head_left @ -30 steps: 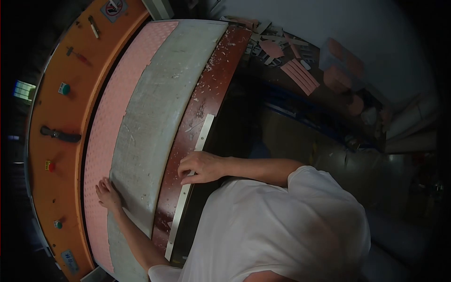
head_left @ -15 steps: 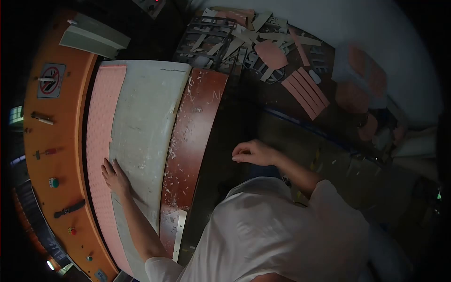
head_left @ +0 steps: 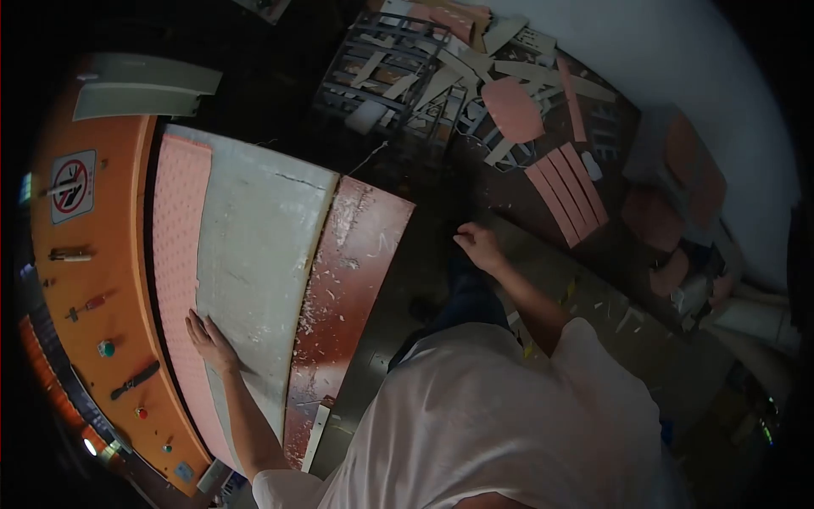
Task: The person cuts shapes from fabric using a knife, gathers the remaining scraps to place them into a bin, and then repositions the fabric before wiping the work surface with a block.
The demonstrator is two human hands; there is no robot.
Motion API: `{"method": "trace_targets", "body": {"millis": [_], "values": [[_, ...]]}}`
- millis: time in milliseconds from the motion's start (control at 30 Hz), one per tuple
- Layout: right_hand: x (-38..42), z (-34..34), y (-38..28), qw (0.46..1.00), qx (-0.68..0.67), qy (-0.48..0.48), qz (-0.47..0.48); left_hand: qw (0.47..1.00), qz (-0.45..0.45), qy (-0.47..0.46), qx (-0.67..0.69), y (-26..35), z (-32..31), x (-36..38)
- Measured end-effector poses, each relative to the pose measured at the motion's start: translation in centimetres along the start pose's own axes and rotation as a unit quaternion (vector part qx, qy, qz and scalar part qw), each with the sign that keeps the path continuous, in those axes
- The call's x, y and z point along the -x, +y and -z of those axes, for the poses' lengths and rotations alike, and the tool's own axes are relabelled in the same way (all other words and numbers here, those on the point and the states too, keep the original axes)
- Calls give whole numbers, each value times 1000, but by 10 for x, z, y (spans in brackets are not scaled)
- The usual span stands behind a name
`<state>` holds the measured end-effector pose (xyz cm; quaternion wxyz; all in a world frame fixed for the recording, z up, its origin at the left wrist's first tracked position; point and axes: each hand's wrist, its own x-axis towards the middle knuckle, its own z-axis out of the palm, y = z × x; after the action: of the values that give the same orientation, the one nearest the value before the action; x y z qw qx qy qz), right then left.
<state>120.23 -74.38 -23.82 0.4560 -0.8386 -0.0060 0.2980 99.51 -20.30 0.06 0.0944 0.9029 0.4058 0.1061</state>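
A person's left hand (head_left: 210,339) lies spread flat on a grey sheet (head_left: 254,254) beside pink material (head_left: 174,246); the right hand (head_left: 479,246), loosely curled, holds nothing over the floor.

this is a workshop or small factory. a big orange machine (head_left: 80,280) with buttons and a warning sign (head_left: 69,185) stands by a grey work board (head_left: 254,271), and pink offcuts (head_left: 564,191) and scrap strips (head_left: 441,81) cover the dark floor.
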Motion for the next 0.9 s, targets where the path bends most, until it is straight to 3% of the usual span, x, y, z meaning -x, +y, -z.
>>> {"method": "trace_targets", "body": {"millis": [133, 267, 433, 633, 700, 767, 833, 900], "values": [[-86, -19, -19, 986, 57, 69, 140, 1000, -10, 3, -26, -12, -3, 0], [-189, -38, -112, 926, 133, 69, 346, 1000, -6, 1, -19, -14, -3, -1], [-312, -85, -157, 869, 364, 55, 332, 1000, 1, -7, -9, -2, -1, -1], [-372, -86, -159, 809, 488, -104, 311, 1000, 11, -14, 12, -3, -2, -3], [-380, -86, -159, 801, 505, -114, 301, 1000, 1, -18, -23, -3, -1, -4], [-402, -85, -140, 787, 495, -120, 348, 999, 8, -14, -36, 1, 3, -2], [-405, -76, -130, 819, 376, -82, 426, 999, 20, -10, -30, 3, 4, -1], [-352, -54, -178, 940, 213, -112, 243, 999, 12, 1, -46, -1, 3, 0]]}}
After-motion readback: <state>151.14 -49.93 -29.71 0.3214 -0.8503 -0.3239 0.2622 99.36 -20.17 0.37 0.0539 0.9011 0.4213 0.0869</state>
